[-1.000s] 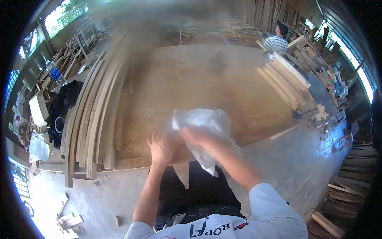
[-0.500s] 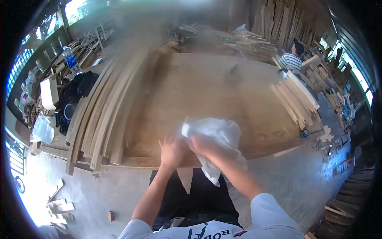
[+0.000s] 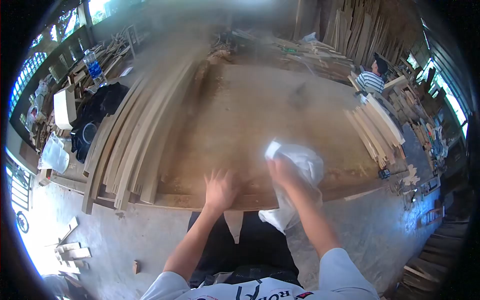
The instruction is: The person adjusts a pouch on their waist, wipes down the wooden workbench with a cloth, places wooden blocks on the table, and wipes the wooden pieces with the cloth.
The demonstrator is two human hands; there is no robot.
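Observation:
My left hand (image 3: 220, 190) lies with its fingers spread on the near edge of the wooden table (image 3: 260, 110). To its right, my right hand (image 3: 284, 172) is closed round a white, translucent plastic bag (image 3: 307, 165). Part of the bag bunches above the fist, and its lower end hangs over the table's front edge. Long pale wood strips (image 3: 145, 135) are laid side by side on the left of the table. More strips (image 3: 367, 132) are on the right side.
At the left are a water bottle (image 3: 94, 67), a black cloth (image 3: 102, 102) and a clear plastic container (image 3: 54, 154). A person in a striped shirt (image 3: 370, 81) is beyond the right corner. Wood scraps (image 3: 72, 252) lie on the floor at the left.
My right hand has moved right with the bag, away from my left hand. My left hand now rests slightly farther right, fingers spread on the table edge.

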